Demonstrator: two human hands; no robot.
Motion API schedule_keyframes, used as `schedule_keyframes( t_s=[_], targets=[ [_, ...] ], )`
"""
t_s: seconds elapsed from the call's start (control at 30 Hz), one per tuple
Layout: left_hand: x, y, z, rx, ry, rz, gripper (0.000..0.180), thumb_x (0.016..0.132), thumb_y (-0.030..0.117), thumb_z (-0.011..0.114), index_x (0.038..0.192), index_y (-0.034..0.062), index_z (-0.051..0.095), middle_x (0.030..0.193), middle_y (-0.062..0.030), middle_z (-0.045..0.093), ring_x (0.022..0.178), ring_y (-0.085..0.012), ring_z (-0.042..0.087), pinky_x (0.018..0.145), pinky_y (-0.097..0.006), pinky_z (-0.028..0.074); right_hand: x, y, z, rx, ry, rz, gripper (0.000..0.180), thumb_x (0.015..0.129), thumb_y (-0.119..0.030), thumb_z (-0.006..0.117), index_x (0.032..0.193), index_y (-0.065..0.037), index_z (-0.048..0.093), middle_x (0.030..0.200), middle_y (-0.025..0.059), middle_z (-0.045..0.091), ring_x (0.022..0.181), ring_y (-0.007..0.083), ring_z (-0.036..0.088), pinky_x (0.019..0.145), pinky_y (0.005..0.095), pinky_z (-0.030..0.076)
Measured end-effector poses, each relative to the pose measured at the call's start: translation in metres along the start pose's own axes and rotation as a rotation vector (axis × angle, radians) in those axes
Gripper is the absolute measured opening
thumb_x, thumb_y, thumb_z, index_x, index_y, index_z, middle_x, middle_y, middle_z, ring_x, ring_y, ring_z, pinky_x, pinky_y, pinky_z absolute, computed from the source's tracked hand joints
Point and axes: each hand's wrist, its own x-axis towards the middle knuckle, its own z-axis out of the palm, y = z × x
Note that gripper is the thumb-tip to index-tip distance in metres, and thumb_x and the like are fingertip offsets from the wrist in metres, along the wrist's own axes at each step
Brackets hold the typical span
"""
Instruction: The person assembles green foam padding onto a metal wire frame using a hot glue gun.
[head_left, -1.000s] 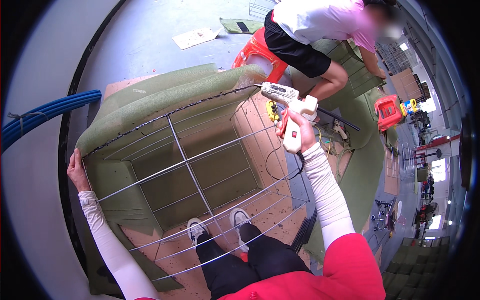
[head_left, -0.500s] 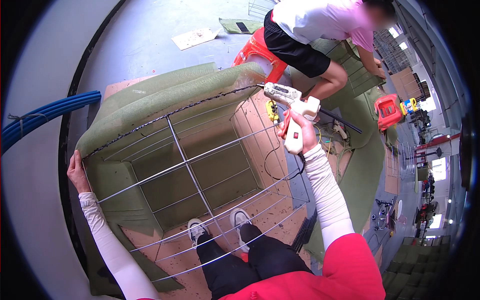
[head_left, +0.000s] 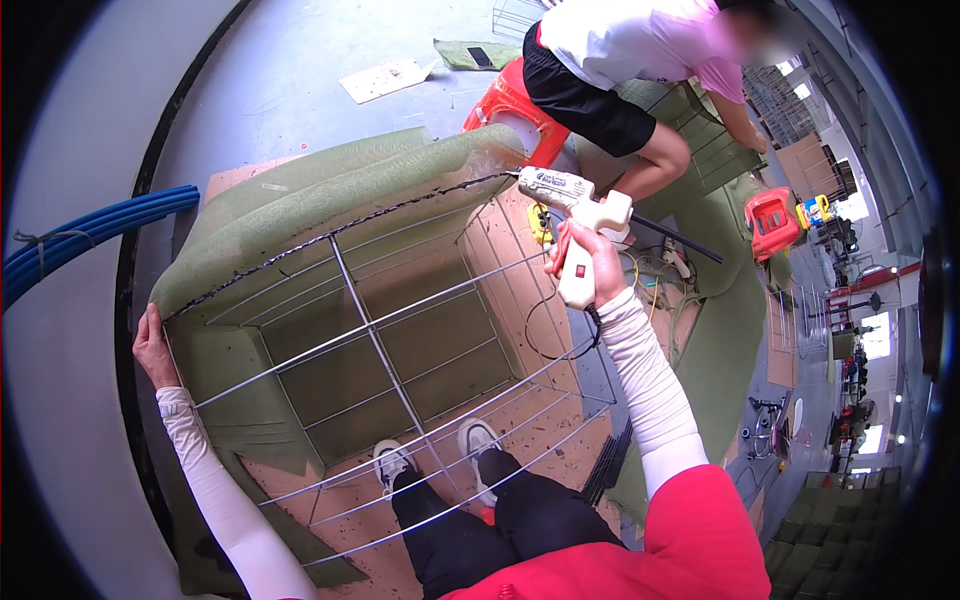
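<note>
My right hand (head_left: 600, 262) is closed around the handle of a white hot glue gun (head_left: 560, 188). A black glue stick (head_left: 678, 240) juts from its rear. The nozzle is at the far right end of a black glue line (head_left: 330, 237), which runs along the top wire of a box-shaped wire frame (head_left: 372, 328). Green felt-like sheet (head_left: 300, 200) lines parts of the frame and folds over its far edge. At the frame's far left corner, my left hand (head_left: 153, 348) grips the sheet's edge, thumb and fingers partly hidden by it.
Blue tubing (head_left: 100, 230) lies at the left. Another person (head_left: 620, 60) bends over green-covered wirework at the far right, beside a red stool (head_left: 510, 105). A yellow power strip (head_left: 540, 222) and cables lie behind the glue gun. Cardboard (head_left: 540, 310) covers the floor under the frame.
The glue gun in my right hand has shifted very slightly left, its nozzle still at the end of the glue line. My left hand keeps its hold at the corner.
</note>
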Motion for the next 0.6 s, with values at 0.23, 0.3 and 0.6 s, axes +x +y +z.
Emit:
schedule_keyframes(
  t_s=[0.23, 0.3, 0.6],
  targets=[
    [-0.001, 0.001, 0.005, -0.001, 0.006, -0.001, 0.029, 0.089, 0.025, 0.06, 0.105, 0.0016, 0.065, 0.093, 0.0008, 0.064, 0.079, -0.0049, 0.056, 0.067, -0.018, 0.043, 0.001, -0.01, -0.009, -0.022, 0.017, -0.037, 0.025, 0.09, -0.022, 0.049, 0.094, 0.003, 0.05, 0.068, 0.013, 0.057, 0.057, 0.0228, 0.06, 0.054, 0.0358, 0.053],
    [-0.001, 0.001, 0.005, 0.006, 0.004, 0.006, 0.029, 0.089, 0.025, 0.06, 0.104, 0.0014, 0.065, 0.093, 0.0012, 0.064, 0.079, -0.0047, 0.056, 0.066, -0.018, 0.043, 0.002, -0.009, -0.009, -0.024, 0.016, -0.046, 0.026, 0.09, -0.022, 0.049, 0.094, 0.003, 0.05, 0.068, 0.013, 0.057, 0.057, 0.0229, 0.06, 0.055, 0.0359, 0.054],
    [-0.002, 0.003, 0.004, 0.034, 0.001, 0.009, 0.031, 0.089, 0.026, 0.06, 0.104, -0.0002, 0.065, 0.094, -0.0014, 0.065, 0.081, -0.0061, 0.056, 0.071, -0.019, 0.044, 0.004, -0.008, -0.005, -0.013, 0.028, -0.048, 0.026, 0.089, -0.023, 0.05, 0.094, 0.003, 0.051, 0.067, 0.0129, 0.057, 0.057, 0.023, 0.06, 0.055, 0.0361, 0.054]
  ],
)
